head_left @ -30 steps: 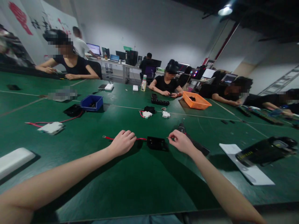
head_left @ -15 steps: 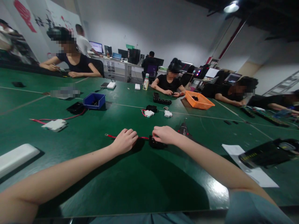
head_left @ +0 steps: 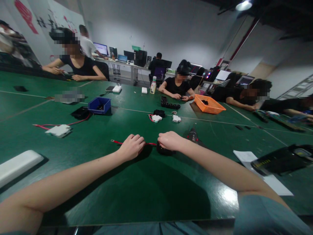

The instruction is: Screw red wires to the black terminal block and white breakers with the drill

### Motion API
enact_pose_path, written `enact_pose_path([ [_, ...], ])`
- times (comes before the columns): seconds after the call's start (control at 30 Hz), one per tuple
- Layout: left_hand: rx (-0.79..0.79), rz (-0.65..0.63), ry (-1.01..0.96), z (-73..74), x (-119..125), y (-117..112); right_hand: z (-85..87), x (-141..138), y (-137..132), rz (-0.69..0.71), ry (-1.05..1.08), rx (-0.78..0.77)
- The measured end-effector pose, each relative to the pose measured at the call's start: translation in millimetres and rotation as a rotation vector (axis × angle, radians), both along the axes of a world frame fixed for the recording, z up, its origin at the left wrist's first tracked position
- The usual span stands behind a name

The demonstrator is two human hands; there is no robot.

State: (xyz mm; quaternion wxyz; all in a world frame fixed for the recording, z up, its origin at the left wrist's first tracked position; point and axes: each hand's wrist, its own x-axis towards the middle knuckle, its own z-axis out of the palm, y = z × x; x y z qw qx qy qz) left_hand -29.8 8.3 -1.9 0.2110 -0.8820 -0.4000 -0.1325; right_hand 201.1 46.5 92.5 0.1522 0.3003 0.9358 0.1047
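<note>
My left hand (head_left: pixel 132 147) is closed around a red cable (head_left: pixel 117 142) whose metal ring end sticks out to the left. The cable comes out again on the right of the fist and runs to a small black box (head_left: pixel 164 150) lying on the green table (head_left: pixel 137 195). Over the top of that box my right hand (head_left: pixel 169 140) is bent down with its fingers curled together. Whatever its fingertips pinch is hidden from view. Just behind my right wrist lies a dark power screwdriver (head_left: pixel 193 134).
Farther back stand a blue bin (head_left: pixel 99 106) and an orange basket (head_left: pixel 212 107). White breaker-like modules (head_left: pixel 58 130) with red leads lie to the left. A white case (head_left: pixel 21 166) is at near left; a black device (head_left: pixel 281 160) rests on paper at right. Several people sit around the table.
My right hand's fingers have curled in and turned slightly over the black box. My left hand stays on the red cable, and the view has shifted a little.
</note>
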Motion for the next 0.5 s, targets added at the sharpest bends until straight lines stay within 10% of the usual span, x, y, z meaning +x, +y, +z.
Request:
enact_pose_path([
  [0.3, 0.009, -0.011, -0.013, 2.2, -1, -1, 14.1, 57, -17, -0.241, 0.299, 0.004],
  [0.5, 0.024, -0.031, -0.042, 0.8, -1, 0, -42.7, 96, -44, -0.290, 0.814, -0.104],
])
